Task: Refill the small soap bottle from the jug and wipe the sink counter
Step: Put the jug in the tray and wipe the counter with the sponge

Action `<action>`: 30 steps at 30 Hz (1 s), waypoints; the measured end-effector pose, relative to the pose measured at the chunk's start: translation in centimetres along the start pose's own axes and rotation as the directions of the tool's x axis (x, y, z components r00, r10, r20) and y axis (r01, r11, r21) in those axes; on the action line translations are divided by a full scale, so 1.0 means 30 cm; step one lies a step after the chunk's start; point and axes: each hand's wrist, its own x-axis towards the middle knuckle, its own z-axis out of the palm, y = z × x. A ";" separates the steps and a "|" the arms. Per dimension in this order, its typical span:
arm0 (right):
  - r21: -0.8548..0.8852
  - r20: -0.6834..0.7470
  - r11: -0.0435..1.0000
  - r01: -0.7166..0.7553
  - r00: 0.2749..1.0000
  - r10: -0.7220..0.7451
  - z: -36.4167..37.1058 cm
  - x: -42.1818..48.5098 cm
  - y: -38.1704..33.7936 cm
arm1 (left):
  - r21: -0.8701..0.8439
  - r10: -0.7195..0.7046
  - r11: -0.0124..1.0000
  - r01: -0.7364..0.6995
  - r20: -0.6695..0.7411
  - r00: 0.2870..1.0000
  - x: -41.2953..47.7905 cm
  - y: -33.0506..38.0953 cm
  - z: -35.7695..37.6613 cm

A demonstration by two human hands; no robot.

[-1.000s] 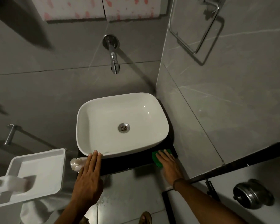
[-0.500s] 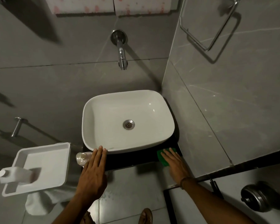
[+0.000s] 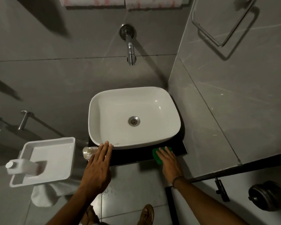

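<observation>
A white basin (image 3: 152, 137) sits on a black counter (image 3: 133, 155). My right hand (image 3: 169, 161) lies flat on a green cloth (image 3: 158, 157) at the counter's front right, fingers pressing it down. My left hand (image 3: 98, 168) rests open and flat on the counter's front left edge, fingertips touching the basin's rim. A small clear soap bottle (image 3: 88, 152) stands just left of that hand, partly hidden by it. A white jug (image 3: 23, 167) lies in a white tray (image 3: 55, 143) at the left.
A chrome tap (image 3: 131, 52) juts from the grey tiled wall above the basin. The right wall carries a towel ring (image 3: 217, 28). A white towel (image 3: 45, 195) hangs under the tray. A toilet-roll holder (image 3: 268, 197) is at lower right. My sandalled feet (image 3: 146, 214) stand on the tiled floor.
The view has shifted, so the basin appears further right and lower. My right hand with the green cloth stays near the counter's front right; my left hand stays flat.
</observation>
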 end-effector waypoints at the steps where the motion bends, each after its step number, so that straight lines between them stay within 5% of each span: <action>1: 0.005 -0.017 0.998 -0.067 0.998 0.067 -0.008 0.023 -0.023 | 0.006 0.000 1.000 0.000 -0.004 1.000 -0.002 0.000 0.003; 4: 0.051 -0.074 0.990 -0.130 0.988 0.134 0.008 0.079 -0.175 | 0.012 0.006 1.000 -0.005 -0.028 1.000 -0.004 -0.001 0.011; 10: 0.063 0.023 0.982 0.180 0.983 -0.182 0.130 0.009 -0.262 | 0.005 0.011 1.000 -0.011 -0.025 1.000 0.000 -0.008 0.014; 17: 0.099 -0.046 0.993 -0.062 0.997 0.067 0.116 0.063 -0.350 | -0.008 -0.005 1.000 0.005 -0.017 1.000 -0.005 -0.001 0.006; 23: 0.044 0.026 0.963 0.267 0.963 -0.269 0.186 0.019 -0.431 | -0.003 0.012 1.000 -0.012 0.016 1.000 -0.008 -0.025 0.004; 30: 0.111 0.010 0.994 -0.022 1.000 0.021 0.155 0.092 -0.504 | -0.035 -0.021 0.999 0.022 0.019 1.000 -0.005 -0.008 0.008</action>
